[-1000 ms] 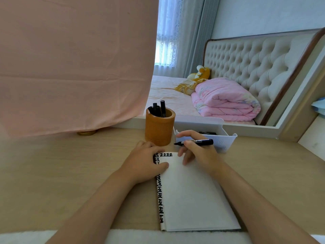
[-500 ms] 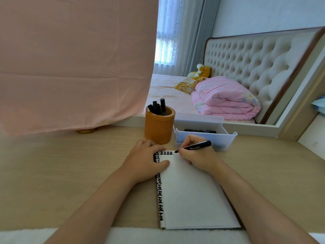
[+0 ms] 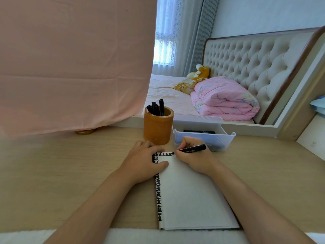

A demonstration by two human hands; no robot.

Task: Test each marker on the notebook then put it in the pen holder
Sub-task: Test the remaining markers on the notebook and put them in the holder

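wooden desk (image 3: 52,173) fills the near field, with a pink cloth (image 3: 70,67) hanging over its far left. left hand (image 3: 144,161) lies flat with relaxed fingers on the far left corner of the notebook (image 3: 190,199), probably pinning the page so it won't slide under the stroke. pen holder (image 3: 158,131) stands upright just beyond that hand. several black pens (image 3: 157,109) stand in it, likely ones already tested, and it's close enough for a short drop-off. the notebook lies open in front of the person, with a short row of black test marks at its far edge. marker (image 3: 191,149) is slanted low, tip on the page at the right end of that row, tail pointing right. right hand (image 3: 195,159) pinches it in a writing grip, its heel on the page, probably to steady the stroke. white tray (image 3: 211,140) sits just beyond the right hand, beside the holder; cannot tell if they touch. it holds at least one dark marker, likely the untested supply. step in hand looks like the test stroke; the drop into the holder is not yet done.
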